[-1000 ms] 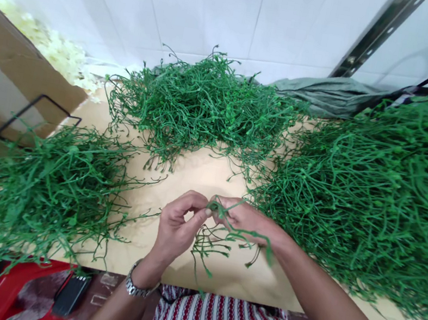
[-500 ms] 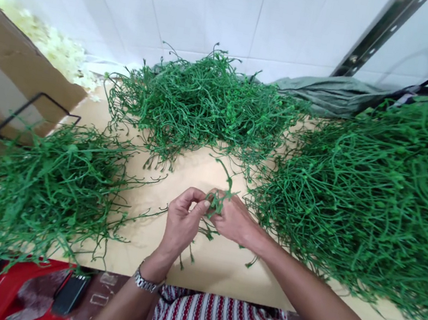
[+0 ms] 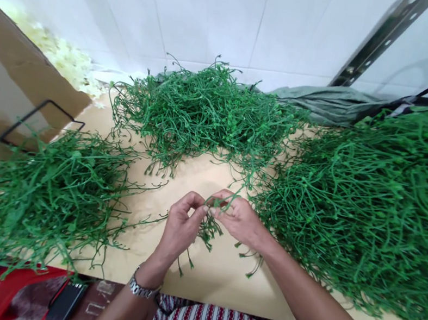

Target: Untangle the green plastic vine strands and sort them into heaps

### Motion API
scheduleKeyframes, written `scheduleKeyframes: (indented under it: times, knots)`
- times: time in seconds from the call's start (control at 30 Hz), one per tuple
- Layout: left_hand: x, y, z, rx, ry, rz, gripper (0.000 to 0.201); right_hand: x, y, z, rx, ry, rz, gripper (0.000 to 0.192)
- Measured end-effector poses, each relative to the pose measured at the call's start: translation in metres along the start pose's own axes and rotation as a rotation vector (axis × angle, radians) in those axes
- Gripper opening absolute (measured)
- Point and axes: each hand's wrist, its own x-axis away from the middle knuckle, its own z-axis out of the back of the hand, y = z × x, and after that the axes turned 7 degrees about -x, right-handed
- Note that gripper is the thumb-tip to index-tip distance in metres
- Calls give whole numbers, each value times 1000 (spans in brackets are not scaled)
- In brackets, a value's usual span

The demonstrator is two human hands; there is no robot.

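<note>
Over the middle of the table my left hand (image 3: 185, 222) and my right hand (image 3: 237, 218) meet, thumbs and fingers pinched together. Between them is a green artificial flower stem (image 3: 227, 202) with thin branches. Its upper part crosses the fingers of my right hand, while several branch tips (image 3: 209, 231) hang below the fingertips. My left hand pinches it from the left. The exact grip point is partly hidden by the fingers. Loose stem pieces (image 3: 251, 263) lie on the table just below my right wrist.
Heaps of similar green stems lie left (image 3: 53, 198), at the back (image 3: 209, 115) and right (image 3: 379, 211) on the table (image 3: 218, 276). A cardboard box (image 3: 11, 86) with a black wire frame (image 3: 45, 105) stands left. Pale yellow flowers (image 3: 59, 53) are behind it. A dark device (image 3: 67, 302) rests below.
The stem between my hands has turned, and its upper end now leans right. My right hand has rolled so its fingers show more openly. The whole view has shifted slightly.
</note>
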Motion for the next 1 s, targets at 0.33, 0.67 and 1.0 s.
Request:
scheduleKeyframes:
  times: [0.33, 0.67, 1.0]
  knots:
    - [-2, 4, 3, -158, -160, 45, 7, -3, 9, 10, 487, 37, 269, 20]
    - [3, 10, 5, 264, -224, 300, 11, -14, 1, 27, 1312, 15, 417, 21]
    - [11, 16, 11, 449, -154, 361, 12, -15, -19, 22, 1122, 124, 46, 20]
